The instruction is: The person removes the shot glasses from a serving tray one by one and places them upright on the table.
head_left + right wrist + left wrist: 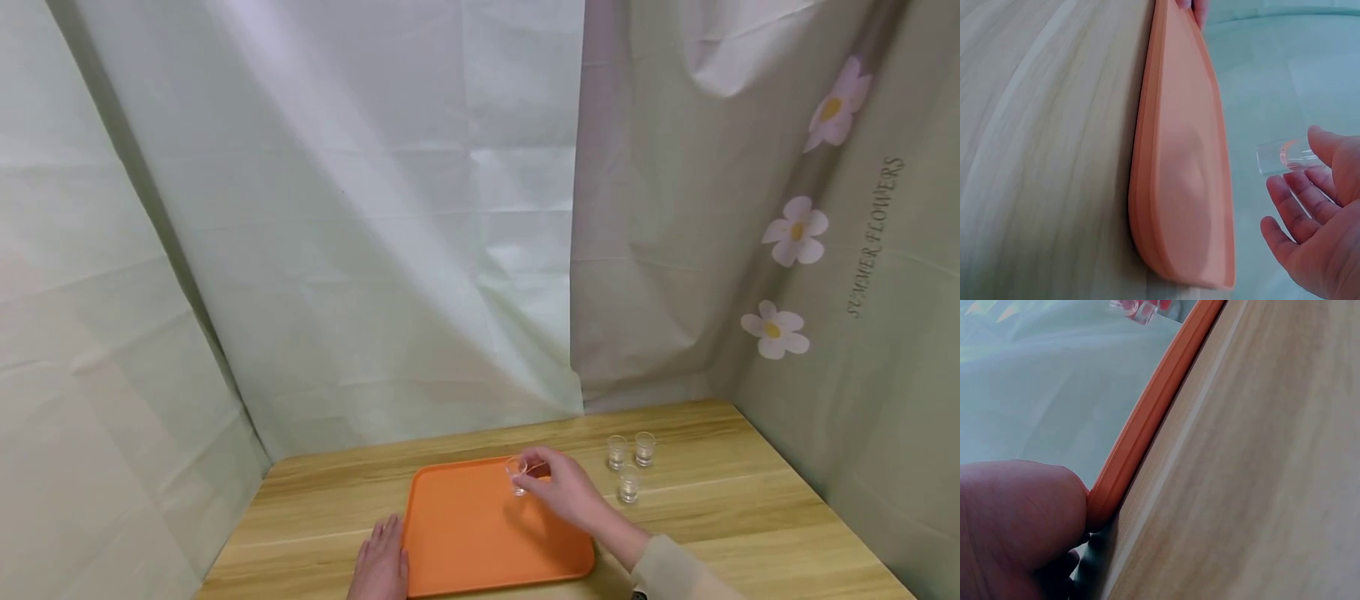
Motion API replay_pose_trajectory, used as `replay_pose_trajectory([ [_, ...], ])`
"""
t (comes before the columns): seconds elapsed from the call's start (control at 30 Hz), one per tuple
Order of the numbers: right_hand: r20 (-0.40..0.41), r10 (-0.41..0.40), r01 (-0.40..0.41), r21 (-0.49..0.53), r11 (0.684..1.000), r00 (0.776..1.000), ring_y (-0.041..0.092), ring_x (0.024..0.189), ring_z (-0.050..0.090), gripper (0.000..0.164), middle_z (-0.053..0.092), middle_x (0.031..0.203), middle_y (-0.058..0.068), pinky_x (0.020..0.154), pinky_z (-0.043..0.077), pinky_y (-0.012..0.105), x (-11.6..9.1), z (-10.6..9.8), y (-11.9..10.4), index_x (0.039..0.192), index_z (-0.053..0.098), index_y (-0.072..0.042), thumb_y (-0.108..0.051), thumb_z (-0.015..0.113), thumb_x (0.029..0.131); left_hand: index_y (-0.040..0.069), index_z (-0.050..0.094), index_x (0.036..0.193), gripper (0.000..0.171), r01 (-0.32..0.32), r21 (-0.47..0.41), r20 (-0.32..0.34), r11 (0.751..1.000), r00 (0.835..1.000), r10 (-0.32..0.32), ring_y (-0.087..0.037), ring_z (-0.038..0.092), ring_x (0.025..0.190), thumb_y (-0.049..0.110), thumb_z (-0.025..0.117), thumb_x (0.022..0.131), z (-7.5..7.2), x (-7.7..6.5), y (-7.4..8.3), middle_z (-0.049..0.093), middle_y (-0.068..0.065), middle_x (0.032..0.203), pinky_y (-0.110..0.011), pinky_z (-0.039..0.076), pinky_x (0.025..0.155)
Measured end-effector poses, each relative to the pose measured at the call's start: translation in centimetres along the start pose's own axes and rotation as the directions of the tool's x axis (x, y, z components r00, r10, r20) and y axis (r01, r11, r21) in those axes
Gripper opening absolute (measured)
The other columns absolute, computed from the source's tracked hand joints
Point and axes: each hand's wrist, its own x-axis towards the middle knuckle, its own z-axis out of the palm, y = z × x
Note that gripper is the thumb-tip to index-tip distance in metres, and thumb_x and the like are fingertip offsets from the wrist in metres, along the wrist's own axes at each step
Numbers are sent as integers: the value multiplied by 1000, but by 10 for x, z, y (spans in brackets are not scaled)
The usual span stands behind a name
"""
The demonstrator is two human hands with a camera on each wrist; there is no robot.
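Note:
My right hand (561, 487) pinches a small clear shot glass (517, 477) between thumb and fingertips, over the far right part of an orange tray (457, 542). In the right wrist view the glass (1272, 159) appears apart from the tray (1188, 187), with the thumb on one side and the fingers on the other. At the tray's left edge lies my left hand (381, 562), its fingers extended along the table. The left wrist view has that hand (1022, 519) touching the tray's rim (1141, 419) at the side.
Three more shot glasses stand on the wooden table (705, 508) right of the tray: one at the back left (617, 452), another at the back right (645, 448) and a nearer one (628, 485). Pale curtains (375, 250) enclose the back and sides.

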Motion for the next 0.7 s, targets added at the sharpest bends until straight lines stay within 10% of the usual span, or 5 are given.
replay_pose_trajectory([
  [0.7,-54,31,-30,25,999,998,22,109,76,22,75,113,-1,84,63,29,-23,-49,8,113,72,-11,-26,83,101,-18,62,138,44,-25,17,-33,1000,999,26,-65,54,134,-3,68,96,2,-1,-2,61,-40,142,-78,44,109],
])
